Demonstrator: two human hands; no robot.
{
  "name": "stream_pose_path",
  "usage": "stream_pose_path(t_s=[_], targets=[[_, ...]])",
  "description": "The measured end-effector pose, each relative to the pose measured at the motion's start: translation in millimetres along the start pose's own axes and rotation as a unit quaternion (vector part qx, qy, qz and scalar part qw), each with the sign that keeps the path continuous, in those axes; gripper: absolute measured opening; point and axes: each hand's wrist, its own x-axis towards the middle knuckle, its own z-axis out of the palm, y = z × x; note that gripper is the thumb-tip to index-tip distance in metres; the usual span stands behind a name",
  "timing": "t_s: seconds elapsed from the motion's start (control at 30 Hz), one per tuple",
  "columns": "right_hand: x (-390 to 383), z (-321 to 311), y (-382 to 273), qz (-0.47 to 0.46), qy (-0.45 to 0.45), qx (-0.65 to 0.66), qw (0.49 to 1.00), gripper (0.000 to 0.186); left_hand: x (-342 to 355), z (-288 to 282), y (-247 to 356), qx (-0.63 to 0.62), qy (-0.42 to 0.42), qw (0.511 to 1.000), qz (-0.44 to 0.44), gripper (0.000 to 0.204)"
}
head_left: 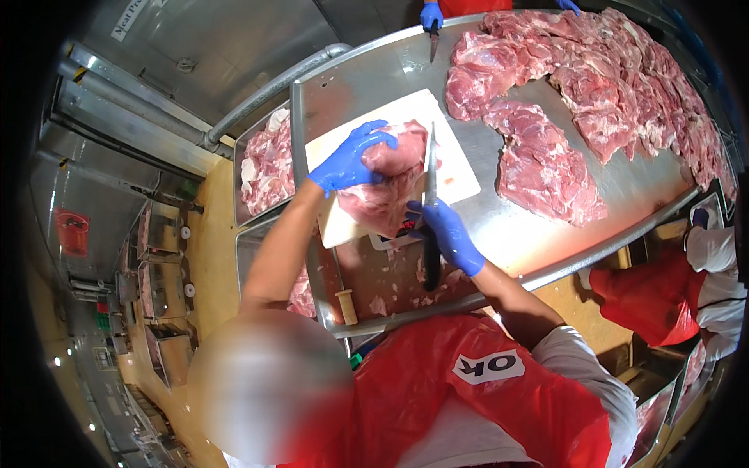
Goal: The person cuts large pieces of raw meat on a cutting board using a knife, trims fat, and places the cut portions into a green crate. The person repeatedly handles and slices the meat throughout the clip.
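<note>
On a white cutting board (459, 168) lies a thick piece of raw meat (402, 156). My left hand (351, 161), in a blue glove, presses on its left side with the fingers curled over the top. My right hand (452, 238), gloved in blue too, is wrapped round a knife (431, 168) with a black handle. The long blade points away from me along the meat's right edge; whether it cuts in cannot be told. Partly hidden below the meat is a small device with a lit red display (406, 227).
Large raw cuts (546, 168) cover the steel table's right and far side. A cream-handled rod (346, 306) lies near the front edge. Left of the table stands a metal bin of meat pieces (269, 164). Across it, another person's gloved hand (431, 15) holds a knife.
</note>
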Motion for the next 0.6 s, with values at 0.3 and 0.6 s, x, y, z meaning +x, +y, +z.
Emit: stream_pose_path(t_s=[0.3, 0.6], targets=[[-3.5, -69.5, -68.5, -0.012, 0.123, -0.192, 0.973, 0.015, -17.6, -1.2, 63.3, 0.025, 0.022, 0.997, -0.066, 0.051], [48.5, -60.9, -90.9, -0.071, 0.068, -0.278, 0.955, 0.02, -9.8, 11.0, 67.9, 0.121, 0.075, 0.977, -0.156, 0.062]])
